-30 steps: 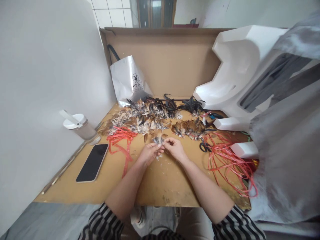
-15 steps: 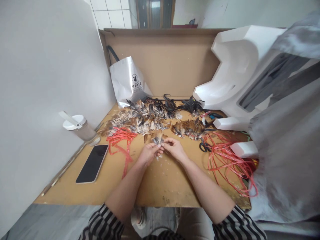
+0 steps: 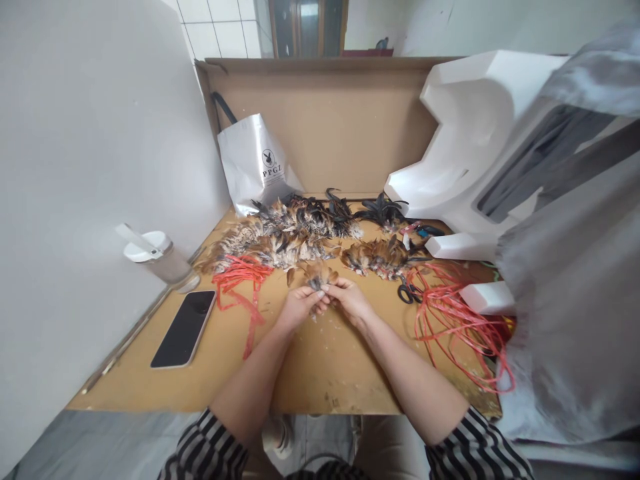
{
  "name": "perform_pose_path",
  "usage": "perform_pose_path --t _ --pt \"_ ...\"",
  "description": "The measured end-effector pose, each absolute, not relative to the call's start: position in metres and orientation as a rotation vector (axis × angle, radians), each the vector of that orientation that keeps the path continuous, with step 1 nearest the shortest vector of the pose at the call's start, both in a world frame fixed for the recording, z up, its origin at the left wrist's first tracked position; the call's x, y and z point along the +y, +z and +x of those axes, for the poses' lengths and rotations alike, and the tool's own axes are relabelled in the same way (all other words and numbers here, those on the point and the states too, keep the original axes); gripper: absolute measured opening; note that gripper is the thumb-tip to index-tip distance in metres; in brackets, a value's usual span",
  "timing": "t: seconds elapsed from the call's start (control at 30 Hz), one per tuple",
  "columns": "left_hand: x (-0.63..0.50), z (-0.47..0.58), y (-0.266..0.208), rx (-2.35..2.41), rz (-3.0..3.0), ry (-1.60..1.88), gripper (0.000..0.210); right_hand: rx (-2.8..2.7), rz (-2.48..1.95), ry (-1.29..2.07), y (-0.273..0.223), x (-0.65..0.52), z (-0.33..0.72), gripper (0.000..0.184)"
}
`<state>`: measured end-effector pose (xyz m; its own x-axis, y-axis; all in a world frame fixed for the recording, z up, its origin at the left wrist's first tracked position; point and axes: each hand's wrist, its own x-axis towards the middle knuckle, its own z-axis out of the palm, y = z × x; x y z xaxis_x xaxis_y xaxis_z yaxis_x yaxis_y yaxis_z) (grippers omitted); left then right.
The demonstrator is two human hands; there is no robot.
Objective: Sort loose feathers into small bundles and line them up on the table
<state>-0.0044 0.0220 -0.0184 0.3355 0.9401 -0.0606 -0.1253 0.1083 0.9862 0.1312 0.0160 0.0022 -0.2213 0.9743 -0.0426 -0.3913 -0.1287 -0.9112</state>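
Left hand: fingers curled, thumb and fingertips pinched closed on the quill base of the tuft. Right hand: thumb and forefinger closed at the same base, from the right side. Whether any strand lies between the fingertips: too small to tell.

Technique, judged: grip at the quill ends only, so the plumes stay uncrushed. Let 1 hand hold steady while the other evens the ends; light pressure, since thin quills probably slip or splay if rolled hard. Level bases should give a tidier fan.

Position: the tuft sits between the 2 hands, just beyond the fingertips, brown plumes fanning away from them, over the counter. Feather pile: farther beyond the left hand. Brown row: beyond and right of the right hand, near. Red strips: left of the left hand, slightly farther out. Scissors: right of the right hand, beside the red tangle.
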Motion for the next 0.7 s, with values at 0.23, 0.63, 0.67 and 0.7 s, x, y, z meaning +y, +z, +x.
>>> perform_pose_path --t 0.23,0.63,0.67,0.7 --pt "0.024 -0.005 -0.019 0.973 1.142 1.072 0.027 -1.260 -1.150 1.321 -0.001 0.025 0.151 0.023" --pt "0.032 -0.011 -0.026 0.976 0.924 1.254 0.025 -2.130 -1.645 0.401 -0.003 0.016 0.148 0.012" --pt "0.032 -0.011 -0.026 0.971 0.925 1.257 0.024 -2.123 -1.672 0.385 -0.004 0.017 0.145 0.013" --pt "0.032 -0.011 -0.026 0.964 0.926 1.259 0.024 -2.097 -1.692 0.387 -0.005 0.017 0.144 0.014"
